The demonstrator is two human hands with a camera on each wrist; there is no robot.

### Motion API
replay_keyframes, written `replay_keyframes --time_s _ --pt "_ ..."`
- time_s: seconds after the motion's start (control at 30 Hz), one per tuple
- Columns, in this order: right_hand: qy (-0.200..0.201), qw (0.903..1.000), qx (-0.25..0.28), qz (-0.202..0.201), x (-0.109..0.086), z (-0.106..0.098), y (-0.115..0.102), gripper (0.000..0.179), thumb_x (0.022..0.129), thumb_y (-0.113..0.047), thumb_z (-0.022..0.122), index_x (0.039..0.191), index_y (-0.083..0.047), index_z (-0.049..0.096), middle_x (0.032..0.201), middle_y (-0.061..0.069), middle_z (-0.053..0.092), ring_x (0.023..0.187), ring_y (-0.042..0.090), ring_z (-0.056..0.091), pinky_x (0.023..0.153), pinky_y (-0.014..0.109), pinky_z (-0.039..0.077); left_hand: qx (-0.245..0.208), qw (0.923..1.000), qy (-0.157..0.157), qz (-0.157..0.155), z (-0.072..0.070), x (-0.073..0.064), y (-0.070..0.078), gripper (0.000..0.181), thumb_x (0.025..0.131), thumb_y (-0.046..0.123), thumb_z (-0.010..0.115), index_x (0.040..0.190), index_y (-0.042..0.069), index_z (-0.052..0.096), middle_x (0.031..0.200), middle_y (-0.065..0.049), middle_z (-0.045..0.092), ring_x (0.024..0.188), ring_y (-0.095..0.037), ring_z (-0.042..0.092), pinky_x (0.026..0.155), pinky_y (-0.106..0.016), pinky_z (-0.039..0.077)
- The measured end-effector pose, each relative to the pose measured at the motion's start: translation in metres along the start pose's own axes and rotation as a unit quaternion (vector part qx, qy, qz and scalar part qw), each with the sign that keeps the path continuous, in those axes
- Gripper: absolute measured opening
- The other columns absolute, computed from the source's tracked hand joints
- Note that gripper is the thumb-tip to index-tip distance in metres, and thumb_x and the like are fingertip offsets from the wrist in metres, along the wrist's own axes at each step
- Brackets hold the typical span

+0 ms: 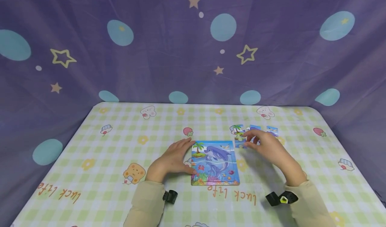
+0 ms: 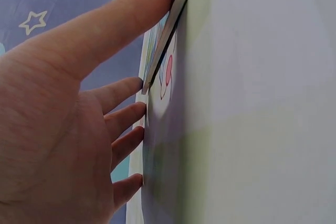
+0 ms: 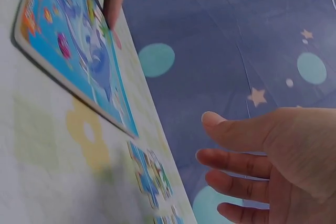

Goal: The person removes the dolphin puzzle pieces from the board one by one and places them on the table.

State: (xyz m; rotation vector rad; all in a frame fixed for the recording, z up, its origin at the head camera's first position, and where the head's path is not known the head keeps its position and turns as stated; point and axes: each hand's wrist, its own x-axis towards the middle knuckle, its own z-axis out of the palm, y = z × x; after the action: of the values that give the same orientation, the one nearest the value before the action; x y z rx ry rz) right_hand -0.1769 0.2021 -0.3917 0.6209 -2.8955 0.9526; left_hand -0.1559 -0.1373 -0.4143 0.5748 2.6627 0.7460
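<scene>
A dolphin jigsaw puzzle (image 1: 214,163) in a thin square tray lies flat at the middle of the table. My left hand (image 1: 173,158) spans its left side, thumb on the lower left border and index fingertip at the upper left corner. In the left wrist view the fingers (image 2: 123,142) are spread and fairly straight. Past the puzzle's upper right corner lies a group of joined palm-tree pieces (image 1: 239,140). Over their right side hovers my right hand (image 1: 269,150); the right wrist view shows nothing between its thumb and loosely bent fingers (image 3: 236,163).
Behind the right hand are more loose jigsaw pieces (image 1: 272,130), partly hidden by it. The table wears a green checked cloth (image 1: 99,153) with printed cartoons. A purple curtain (image 1: 169,59) stands along the far edge.
</scene>
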Motion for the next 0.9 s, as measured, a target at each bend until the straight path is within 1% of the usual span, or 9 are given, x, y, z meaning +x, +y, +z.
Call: replay_keyframes --time_s 0.17,0.27,0.47,0.63,0.77,0.83,0.9 --pt "0.005 0.9998 0.018 -0.007 0.001 0.009 -0.010 0.023 0.086 -0.011 0.077 0.109 -0.008 0.072 0.089 -0.002 0.069 0.075 0.012 0.060 0.064 0.032 0.048 0.001 1.0000 -0.001 0.004 0.000 0.001 -0.001 0.107 0.068 0.044 0.088 0.154 0.009 0.034 0.162 -0.011 0.025 0.148 -0.033 0.019 0.121 -0.050 0.014" --pt "0.003 0.9997 0.026 0.003 0.001 0.015 -0.017 0.023 0.086 -0.013 0.077 0.109 -0.009 0.072 0.083 -0.006 0.066 0.073 0.011 0.059 0.062 0.031 0.047 -0.002 1.0000 -0.001 0.005 0.000 0.001 -0.002 0.108 0.067 0.044 0.089 0.154 0.010 0.034 0.162 -0.011 0.025 0.148 -0.033 0.019 0.121 -0.051 0.014" --pt "0.007 0.9983 0.050 0.027 0.000 0.029 -0.033 0.023 0.086 -0.015 0.077 0.107 -0.007 0.072 0.082 -0.006 0.065 0.071 0.010 0.059 0.061 0.030 0.047 -0.006 1.0000 -0.001 0.006 0.000 0.001 -0.002 0.109 0.066 0.044 0.090 0.154 0.010 0.035 0.162 -0.011 0.024 0.148 -0.033 0.018 0.121 -0.051 0.013" --pt "-0.004 0.9964 0.072 0.043 -0.002 0.042 -0.045 0.022 0.087 -0.017 0.077 0.107 -0.009 0.072 0.082 -0.007 0.064 0.070 0.011 0.059 0.056 0.028 0.046 -0.005 1.0000 -0.001 0.005 0.000 0.001 -0.002 0.109 0.067 0.044 0.090 0.154 0.010 0.034 0.162 -0.010 0.024 0.149 -0.033 0.018 0.121 -0.050 0.013" --pt "-0.018 0.9957 0.082 0.038 -0.004 0.052 -0.053 0.020 0.088 -0.016 0.076 0.106 -0.010 0.072 0.082 -0.007 0.064 0.070 0.011 0.059 0.056 0.027 0.046 -0.002 1.0000 0.002 0.005 0.001 0.001 -0.003 0.109 0.066 0.044 0.090 0.154 0.009 0.035 0.162 -0.011 0.025 0.148 -0.033 0.019 0.121 -0.051 0.014" --pt "-0.029 0.9951 0.087 0.036 -0.005 0.058 -0.058 0.020 0.087 -0.016 0.077 0.106 -0.011 0.072 0.082 -0.007 0.064 0.067 0.010 0.058 0.056 0.027 0.047 0.000 1.0000 0.002 0.005 0.001 0.001 -0.003 0.109 0.066 0.045 0.090 0.154 0.009 0.035 0.162 -0.011 0.025 0.148 -0.033 0.020 0.121 -0.051 0.014" --pt "-0.039 0.9950 0.088 0.028 -0.007 0.063 -0.064 0.021 0.087 -0.016 0.077 0.107 -0.012 0.072 0.083 -0.008 0.064 0.067 0.008 0.058 0.057 0.026 0.047 0.003 1.0000 0.002 0.006 0.001 0.001 -0.004 0.109 0.066 0.045 0.089 0.154 0.009 0.035 0.161 -0.011 0.025 0.148 -0.033 0.020 0.120 -0.051 0.015"
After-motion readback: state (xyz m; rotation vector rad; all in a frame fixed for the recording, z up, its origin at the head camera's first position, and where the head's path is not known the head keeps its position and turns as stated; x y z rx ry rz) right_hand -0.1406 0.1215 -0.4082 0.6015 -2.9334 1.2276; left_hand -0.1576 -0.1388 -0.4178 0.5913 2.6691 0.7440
